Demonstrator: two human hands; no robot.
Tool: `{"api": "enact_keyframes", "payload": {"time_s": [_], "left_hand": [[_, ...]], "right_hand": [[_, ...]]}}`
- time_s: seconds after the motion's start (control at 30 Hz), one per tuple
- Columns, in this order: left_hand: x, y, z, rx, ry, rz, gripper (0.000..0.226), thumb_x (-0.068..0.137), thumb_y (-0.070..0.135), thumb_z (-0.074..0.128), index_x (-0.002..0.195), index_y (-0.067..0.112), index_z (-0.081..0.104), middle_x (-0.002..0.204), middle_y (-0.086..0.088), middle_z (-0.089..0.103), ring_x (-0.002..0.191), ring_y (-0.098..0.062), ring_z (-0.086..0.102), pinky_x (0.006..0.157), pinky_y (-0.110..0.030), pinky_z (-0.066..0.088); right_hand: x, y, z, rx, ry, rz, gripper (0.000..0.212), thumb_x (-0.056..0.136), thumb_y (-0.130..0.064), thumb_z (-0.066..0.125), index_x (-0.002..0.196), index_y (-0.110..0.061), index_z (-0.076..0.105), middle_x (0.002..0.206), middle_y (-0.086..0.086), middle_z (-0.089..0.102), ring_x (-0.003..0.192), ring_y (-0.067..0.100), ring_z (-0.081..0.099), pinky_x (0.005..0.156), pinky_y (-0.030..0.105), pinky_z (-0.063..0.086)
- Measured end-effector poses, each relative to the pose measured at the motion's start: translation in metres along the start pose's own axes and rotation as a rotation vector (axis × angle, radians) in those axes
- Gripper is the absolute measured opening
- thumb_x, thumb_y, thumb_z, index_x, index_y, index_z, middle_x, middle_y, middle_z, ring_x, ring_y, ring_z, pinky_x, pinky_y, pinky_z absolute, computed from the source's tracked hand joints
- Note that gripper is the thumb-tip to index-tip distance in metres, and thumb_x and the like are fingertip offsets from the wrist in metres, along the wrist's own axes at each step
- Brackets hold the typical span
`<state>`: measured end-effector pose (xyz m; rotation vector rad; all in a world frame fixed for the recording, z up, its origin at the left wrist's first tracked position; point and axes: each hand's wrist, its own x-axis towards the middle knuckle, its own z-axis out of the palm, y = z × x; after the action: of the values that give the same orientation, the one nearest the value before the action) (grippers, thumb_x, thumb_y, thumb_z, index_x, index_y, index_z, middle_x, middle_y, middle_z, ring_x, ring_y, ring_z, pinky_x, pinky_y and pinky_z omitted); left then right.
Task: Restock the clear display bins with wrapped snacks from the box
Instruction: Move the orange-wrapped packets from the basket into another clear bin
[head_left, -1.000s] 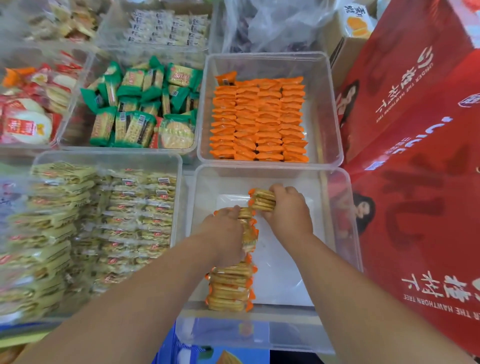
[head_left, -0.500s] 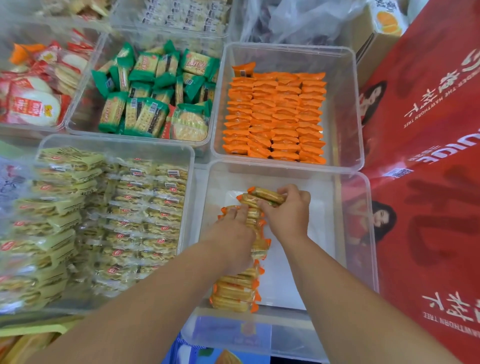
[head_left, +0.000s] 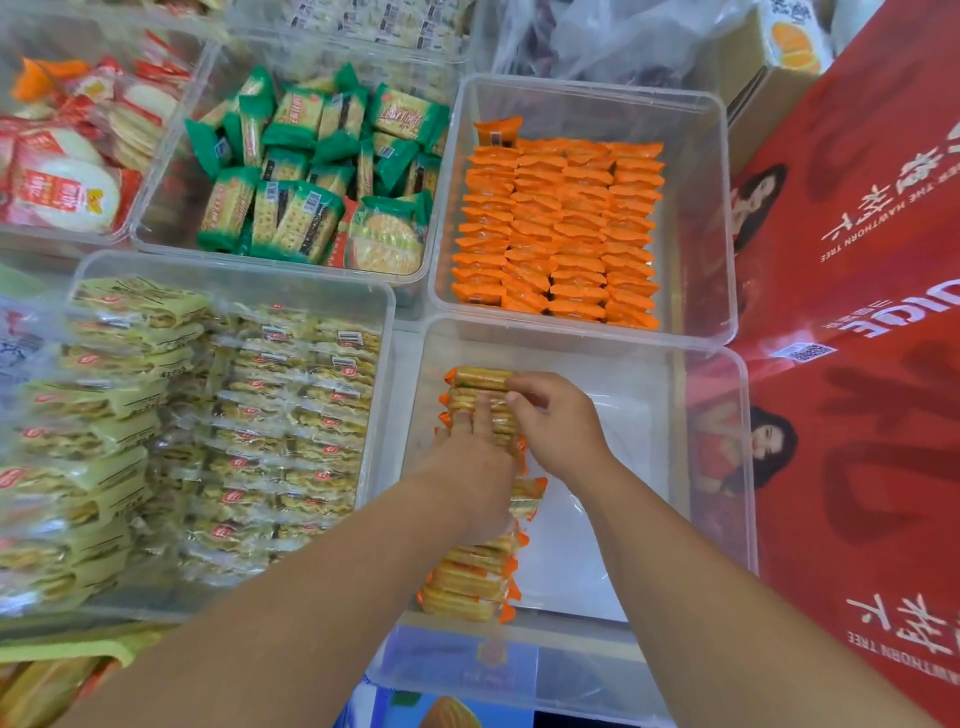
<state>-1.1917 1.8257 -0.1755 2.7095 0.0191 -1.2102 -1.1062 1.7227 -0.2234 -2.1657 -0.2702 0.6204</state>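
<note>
The near clear bin (head_left: 719, 467) sits at the centre of the head view, and a single row of wrapped snacks (head_left: 467, 577) with orange end seals lies along its 9 o'clock side, running from 6 o'clock to 12 o'clock. The left hand (head_left: 475, 467) rests flat on the row; its grip is apart, fingers straight and pressing down on the wrappers. The right hand (head_left: 558, 426) is at the 12 o'clock end of the row; its grip is clamped on the far packet (head_left: 478, 378), finger and thumb pinching its 3 o'clock end. At 12 o'clock from this bin, a second bin (head_left: 722, 208) holds orange packets (head_left: 561, 228) in tight rows. At 9 o'clock are yellow-green packets (head_left: 208, 426), and at 11 o'clock green packets (head_left: 311, 171); their label text is too small to read. At 3 o'clock stands a red box (head_left: 872, 467), printed "THE HAWTHORN TREE" with large white characters and a partial word ending "UICE".
</note>
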Motion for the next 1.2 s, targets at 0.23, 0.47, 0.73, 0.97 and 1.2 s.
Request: {"api": "enact_keyframes", "payload": {"time_s": [0.23,0.47,0.73,0.97,1.2], "left_hand": [[-0.016,-0.001,0.001,-0.077,0.121,0.019,0.053,0.097,0.045,0.058,0.144,0.021,0.054,0.170,-0.020,-0.011,0.156,-0.040,0.008,0.124,-0.052,0.022],[-0.070,0.000,0.022,-0.357,0.505,0.034,0.025,0.087,0.045,0.069,0.103,0.027,0.064,0.102,0.000,0.065,0.096,-0.024,0.064,0.069,-0.031,0.041],[-0.101,0.018,0.055,-0.307,0.521,0.091,0.050,0.072,0.047,0.081,0.115,0.022,0.069,0.111,-0.002,0.064,0.107,-0.026,0.060,0.086,-0.039,0.051],[-0.142,0.020,0.100,-0.218,0.651,-0.123,0.071,0.080,0.074,0.047,0.128,0.024,0.060,0.150,-0.016,0.046,0.137,-0.042,0.043,0.108,-0.061,0.041],[-0.152,0.023,0.122,-0.248,0.525,-0.219,0.118,0.078,0.092,-0.009,0.160,0.017,0.033,0.171,-0.015,-0.005,0.158,-0.034,-0.003,0.126,-0.052,0.011]], "right_hand": [[-0.024,0.002,-0.013,0.331,0.004,0.076,0.023,0.103,-0.025,0.052,0.119,-0.029,0.068,0.122,-0.008,0.064,0.108,-0.001,0.061,0.089,0.022,0.053],[-0.084,-0.010,-0.038,0.304,-0.111,0.006,0.030,0.086,-0.056,0.056,0.093,-0.034,0.074,0.096,-0.013,0.070,0.089,0.013,0.065,0.078,0.037,0.054],[-0.137,0.000,-0.053,-0.051,-0.447,-0.126,0.019,0.090,-0.021,0.074,0.109,-0.027,0.074,0.085,-0.009,0.071,0.081,0.006,0.063,0.076,0.014,0.044],[-0.151,0.039,-0.077,-0.486,-0.333,-0.021,0.016,0.089,-0.026,0.074,0.103,-0.019,0.077,0.085,-0.015,0.062,0.079,0.004,0.054,0.065,0.009,0.035],[-0.151,0.052,-0.058,-0.678,-0.555,0.102,0.028,0.094,-0.025,0.063,0.121,-0.026,0.071,0.126,-0.003,0.064,0.112,0.014,0.060,0.081,0.016,0.041]]}}
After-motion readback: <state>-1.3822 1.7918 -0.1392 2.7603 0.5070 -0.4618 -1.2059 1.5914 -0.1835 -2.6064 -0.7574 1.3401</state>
